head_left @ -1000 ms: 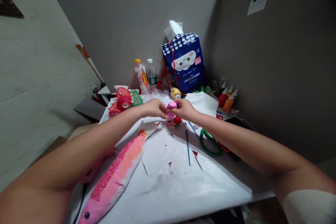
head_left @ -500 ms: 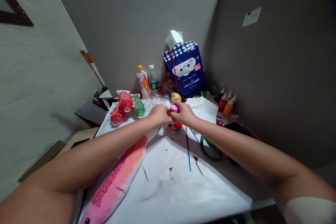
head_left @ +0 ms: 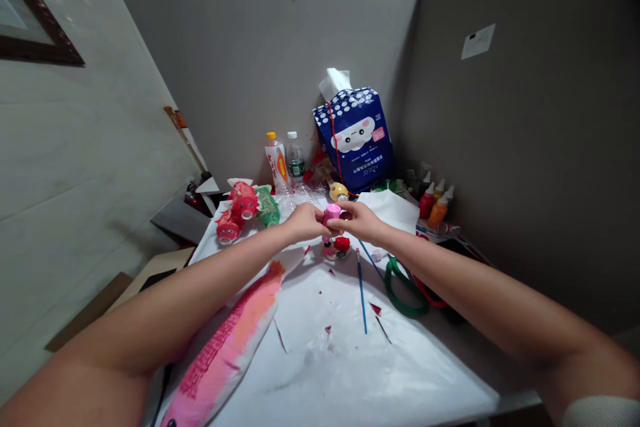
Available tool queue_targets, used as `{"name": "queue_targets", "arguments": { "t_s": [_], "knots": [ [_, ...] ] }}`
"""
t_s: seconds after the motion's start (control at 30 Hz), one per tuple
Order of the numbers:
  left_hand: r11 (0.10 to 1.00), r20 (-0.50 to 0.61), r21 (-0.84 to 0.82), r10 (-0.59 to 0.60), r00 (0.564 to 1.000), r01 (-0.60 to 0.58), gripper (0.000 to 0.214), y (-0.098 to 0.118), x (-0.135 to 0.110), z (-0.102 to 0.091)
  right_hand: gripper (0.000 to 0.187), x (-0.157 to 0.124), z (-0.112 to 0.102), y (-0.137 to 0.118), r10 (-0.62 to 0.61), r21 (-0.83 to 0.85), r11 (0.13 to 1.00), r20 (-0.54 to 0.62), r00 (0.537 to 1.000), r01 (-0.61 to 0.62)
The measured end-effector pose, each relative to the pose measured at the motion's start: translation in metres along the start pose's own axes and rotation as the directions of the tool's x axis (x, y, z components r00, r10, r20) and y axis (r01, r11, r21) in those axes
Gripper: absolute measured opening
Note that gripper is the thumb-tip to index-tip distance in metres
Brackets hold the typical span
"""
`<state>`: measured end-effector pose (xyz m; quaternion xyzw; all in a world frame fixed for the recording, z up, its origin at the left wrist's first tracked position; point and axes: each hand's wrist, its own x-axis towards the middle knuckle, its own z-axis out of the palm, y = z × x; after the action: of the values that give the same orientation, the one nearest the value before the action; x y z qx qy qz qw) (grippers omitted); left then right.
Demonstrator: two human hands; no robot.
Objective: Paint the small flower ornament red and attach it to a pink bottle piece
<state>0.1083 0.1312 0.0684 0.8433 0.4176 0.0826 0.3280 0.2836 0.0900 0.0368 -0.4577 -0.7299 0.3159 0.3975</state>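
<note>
Both my hands meet over the middle of the white-covered table. My left hand (head_left: 306,222) is closed around a small pink cylindrical container (head_left: 332,212) with an open-looking top. From the other side, the fingers of my right hand (head_left: 364,222) press on the same container. A small dark round spot shows by the right fingertips; what it is I cannot make out. Just below the hands sits a small dish (head_left: 336,251) with red and other colours in it. A painted pink and orange fish shape (head_left: 235,340) lies under my left forearm.
Blue paintbrushes (head_left: 361,293) and green-handled scissors (head_left: 406,293) lie at the right, near paint bottles (head_left: 438,212). Red and green fish-like figures (head_left: 244,203) stand left. Behind are plastic bottles (head_left: 295,163) and a blue tissue pack (head_left: 361,140) against a grey partition (head_left: 250,60).
The view has tilted up a little. Both hands stay on the pink container, whose top now shows more; the right fingers have shifted to its right side.
</note>
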Motion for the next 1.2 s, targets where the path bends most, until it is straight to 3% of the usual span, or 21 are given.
{"name": "queue_targets", "arguments": {
  "t_s": [0.23,0.5,1.2],
  "knots": [
    [1.000,0.001,0.018,-0.012,1.000,0.012,0.021,-0.009,0.005,0.008,0.028,-0.001,0.004,0.002,0.075,-0.121,0.989,-0.039,0.996,-0.079],
    [0.998,-0.056,0.019,-0.052,0.997,0.053,0.029,-0.010,0.004,0.002,0.029,0.001,0.004,-0.007,0.152,-0.249,0.956,-0.042,0.987,-0.158],
    [0.996,-0.090,0.066,-0.059,0.994,0.065,0.030,-0.014,0.005,0.004,0.029,0.003,0.018,-0.011,0.190,-0.402,0.891,-0.093,0.977,-0.211]
  ]
}}
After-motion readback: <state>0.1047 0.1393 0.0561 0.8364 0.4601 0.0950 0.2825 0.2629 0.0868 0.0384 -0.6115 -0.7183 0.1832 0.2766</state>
